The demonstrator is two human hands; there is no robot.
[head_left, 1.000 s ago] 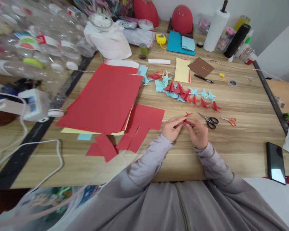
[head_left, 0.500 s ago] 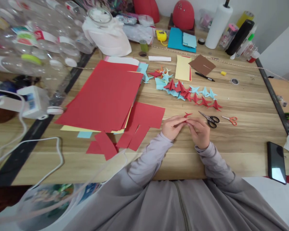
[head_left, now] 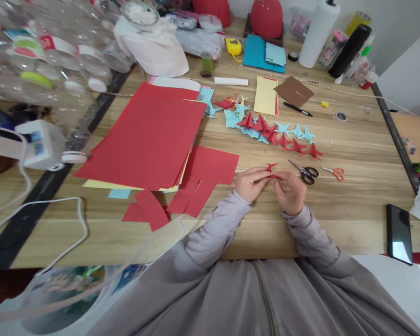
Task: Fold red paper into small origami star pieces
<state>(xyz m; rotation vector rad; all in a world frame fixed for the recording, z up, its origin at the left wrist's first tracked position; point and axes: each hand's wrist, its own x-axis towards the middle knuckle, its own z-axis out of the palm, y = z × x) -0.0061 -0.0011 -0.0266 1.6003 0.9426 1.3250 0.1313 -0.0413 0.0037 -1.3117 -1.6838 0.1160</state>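
Both hands meet over the wooden table, pinching a small red origami crane [head_left: 270, 167] whose pointed tips stick up past the fingers. My left hand [head_left: 251, 182] is closed on its left side, and my right hand [head_left: 290, 190] grips its lower right; the fingers hide much of the paper. Just beyond lie several finished red cranes [head_left: 297, 145] and light blue cranes [head_left: 297, 132] in rows. Black-handled scissors [head_left: 305, 171] rest right of my right hand, with small orange-handled scissors [head_left: 335, 173] beside them. Cut red paper pieces [head_left: 210, 163] lie left of my left hand.
A large stack of red sheets [head_left: 147, 140] covers the table's left part. Yellow paper [head_left: 265, 95], brown paper [head_left: 294, 91] and a black pen [head_left: 297, 109] lie farther back. A phone [head_left: 399, 233] is near the right front edge. Plastic bottles [head_left: 31, 84] crowd the far left.
My right fingers have shifted slightly on the crane, and a bit more red paper shows between the hands. The view has moved a little; the table items stay put.
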